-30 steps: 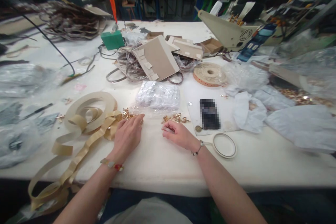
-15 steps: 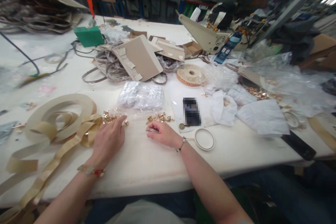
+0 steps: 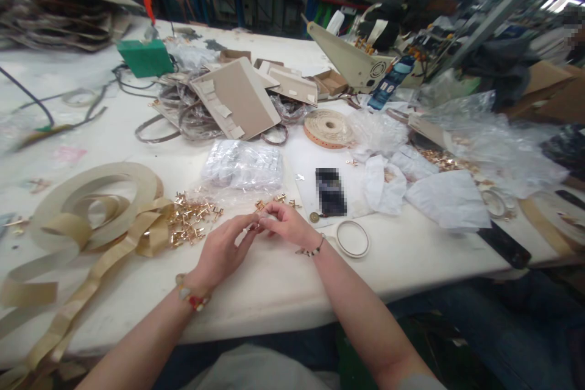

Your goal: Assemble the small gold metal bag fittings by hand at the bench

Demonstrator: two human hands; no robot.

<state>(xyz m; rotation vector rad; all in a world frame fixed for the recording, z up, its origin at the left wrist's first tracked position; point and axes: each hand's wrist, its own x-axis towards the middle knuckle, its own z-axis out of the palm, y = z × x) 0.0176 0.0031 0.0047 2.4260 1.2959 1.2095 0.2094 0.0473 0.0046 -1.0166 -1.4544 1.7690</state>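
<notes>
My left hand (image 3: 222, 248) and my right hand (image 3: 286, 223) meet just above the white table (image 3: 283, 286), fingertips pinched together on a small gold metal clip (image 3: 256, 223) between them. A loose pile of gold clips (image 3: 189, 222) lies to the left of my left hand. A few more gold clips (image 3: 278, 200) sit just beyond my right hand. A clear plastic bag of parts (image 3: 242, 166) lies behind both hands.
Beige tape coils (image 3: 91, 195) and loose strips trail off the left edge. A small tape ring (image 3: 352, 238), a coin (image 3: 314, 217) and a dark blurred rectangle (image 3: 329, 192) lie right of my hands. Cardboard pieces (image 3: 237, 97), a tape roll (image 3: 328, 128), crumpled plastic and paper fill the back and right.
My left hand left the clip pile and moved right; both hands lifted and came together, pinching a clip. The view has swung to the right.
</notes>
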